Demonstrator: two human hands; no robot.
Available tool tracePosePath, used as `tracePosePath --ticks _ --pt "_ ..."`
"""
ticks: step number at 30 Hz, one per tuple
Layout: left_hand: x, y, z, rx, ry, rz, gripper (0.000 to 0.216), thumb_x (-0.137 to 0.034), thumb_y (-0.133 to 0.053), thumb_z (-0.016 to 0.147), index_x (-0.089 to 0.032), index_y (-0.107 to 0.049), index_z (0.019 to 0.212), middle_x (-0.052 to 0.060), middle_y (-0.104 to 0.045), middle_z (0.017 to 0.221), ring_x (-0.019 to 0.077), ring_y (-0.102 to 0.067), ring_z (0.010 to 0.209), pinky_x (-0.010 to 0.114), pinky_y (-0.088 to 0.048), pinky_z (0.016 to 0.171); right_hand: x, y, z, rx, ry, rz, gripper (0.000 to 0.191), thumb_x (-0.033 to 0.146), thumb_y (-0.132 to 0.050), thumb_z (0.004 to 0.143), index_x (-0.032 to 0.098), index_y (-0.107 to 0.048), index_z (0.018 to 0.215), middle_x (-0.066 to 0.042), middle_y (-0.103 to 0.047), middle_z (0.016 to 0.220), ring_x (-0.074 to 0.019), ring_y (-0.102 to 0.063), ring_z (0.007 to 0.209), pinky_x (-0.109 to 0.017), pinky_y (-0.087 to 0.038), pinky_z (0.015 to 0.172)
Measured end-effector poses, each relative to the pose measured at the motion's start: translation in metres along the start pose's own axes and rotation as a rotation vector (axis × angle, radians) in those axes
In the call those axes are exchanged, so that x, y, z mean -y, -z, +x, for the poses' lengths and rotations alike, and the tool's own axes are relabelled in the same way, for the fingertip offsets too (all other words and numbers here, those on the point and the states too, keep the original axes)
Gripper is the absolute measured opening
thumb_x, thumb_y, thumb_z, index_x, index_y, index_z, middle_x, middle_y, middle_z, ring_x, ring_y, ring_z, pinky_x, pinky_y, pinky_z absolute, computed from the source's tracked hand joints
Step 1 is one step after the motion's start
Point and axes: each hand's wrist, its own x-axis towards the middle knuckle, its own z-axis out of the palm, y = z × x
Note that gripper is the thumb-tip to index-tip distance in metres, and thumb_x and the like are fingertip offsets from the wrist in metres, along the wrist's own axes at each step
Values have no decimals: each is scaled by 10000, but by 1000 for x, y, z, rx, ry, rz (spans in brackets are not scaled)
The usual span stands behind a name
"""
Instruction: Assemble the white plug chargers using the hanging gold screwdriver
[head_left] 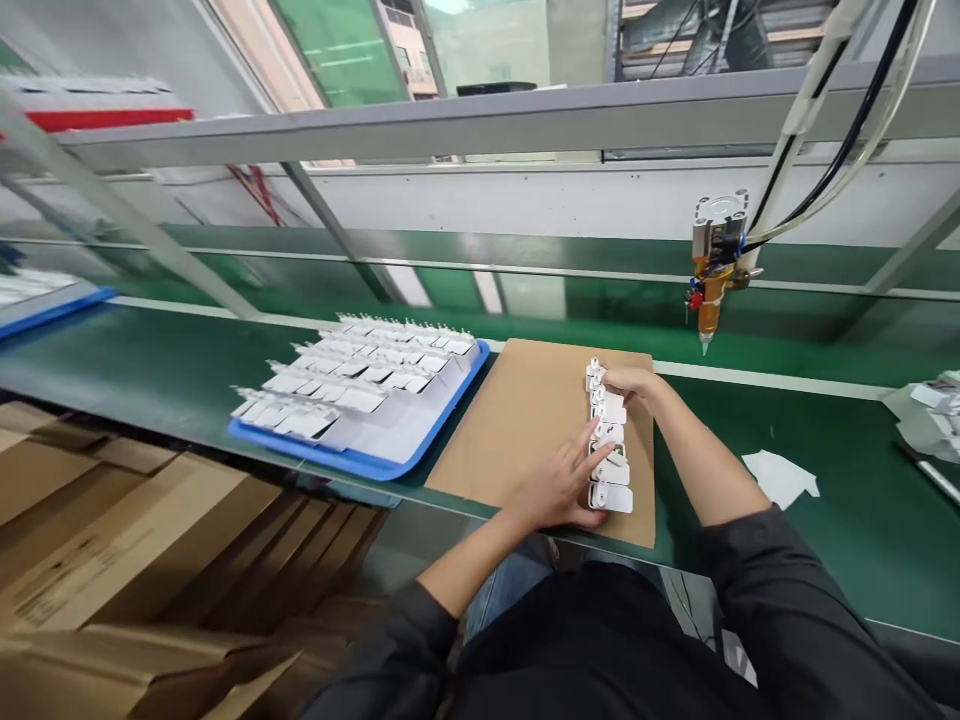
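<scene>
A row of several small white plug-like parts (609, 440) lies in a line on a brown cardboard sheet (525, 420) on the green belt. My left hand (559, 485) rests against the near left side of the row, its fingers stretched out and touching the parts. My right hand (628, 382) lies at the far end of the row, fingers curled over the top parts. Whether it grips one I cannot see.
A blue tray (360, 462) with several rows of the same white parts stands left of the cardboard. An orange dispensing nozzle (709, 300) hangs above the belt at right. White paper scraps (780, 475) lie at right. Cardboard boxes (112, 560) stand below left.
</scene>
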Motion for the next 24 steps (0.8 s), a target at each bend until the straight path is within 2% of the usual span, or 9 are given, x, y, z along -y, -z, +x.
tracePosePath --ticks 3,6,10,12,15,17,19,22,24 --pt "25 14 -2 33 -10 -93 1201 -454 -856 743 -219 -128 1669 246 -138 1730 420 -326 1561 521 -465 1171 -5 9 4 -19 -74 2 399 372 -623 1017 181 -544 1359 -76 -659 1162 -164 -680 868 -316 -615 710" --pt "51 25 -12 70 -11 -138 1284 -487 -888 717 -250 -71 1678 249 -89 1736 439 -304 1566 559 -438 1189 -6 17 4 -18 -136 -21 368 378 -646 1005 169 -590 1302 -75 -671 1154 -179 -688 904 -349 -622 759" --pt "82 38 -25 38 26 -165 1323 -476 -902 716 -290 -11 1676 250 -30 1740 440 -185 1603 622 -351 1231 -15 24 -6 -65 -149 -18 319 363 -671 987 165 -631 1234 -76 -674 1181 -196 -684 971 -381 -616 821" --pt "95 46 -29 10 91 -188 1347 -483 -913 699 -303 -1 1674 247 -31 1741 439 -152 1609 644 -320 1240 -25 24 -14 -121 -133 2 301 356 -683 975 158 -648 1198 -79 -679 1186 -205 -681 1001 -393 -609 844" --pt "109 55 -34 -34 269 -219 1354 -481 -926 677 -321 -20 1671 217 -48 1750 428 -150 1613 632 -287 1262 -44 14 -29 -242 -87 47 267 320 -651 962 158 -674 1172 -96 -691 1213 -233 -670 1074 -385 -583 894" --pt "111 57 -38 -87 412 -244 1290 -461 -906 705 -316 -63 1670 186 -99 1753 401 -185 1612 583 -277 1286 -58 1 -41 -344 -47 86 314 309 -591 957 180 -664 1234 -104 -677 1289 -257 -649 1145 -367 -563 932" --pt "105 55 -43 -174 568 -263 1128 -439 -841 781 -291 -150 1659 175 -237 1724 367 -300 1582 542 -313 1280 -72 -16 -54 -450 -10 128 419 355 -551 956 200 -608 1340 -113 -654 1342 -278 -632 1189 -375 -553 958" --pt "82 44 -56 -321 803 -271 819 -448 -696 890 -207 -343 1589 203 -528 1542 357 -558 1401 565 -446 1177 -90 -48 -75 -568 34 199 522 481 -516 952 211 -569 1396 -131 -651 1333 -293 -644 1180 -423 -557 985" --pt "62 36 -65 -363 872 -339 631 -455 -597 947 -172 -471 1496 196 -641 1412 339 -651 1278 561 -504 1110 -100 -69 -86 -632 58 251 598 543 -501 940 222 -527 1443 -143 -615 1390 -294 -642 1205 -449 -555 1015"
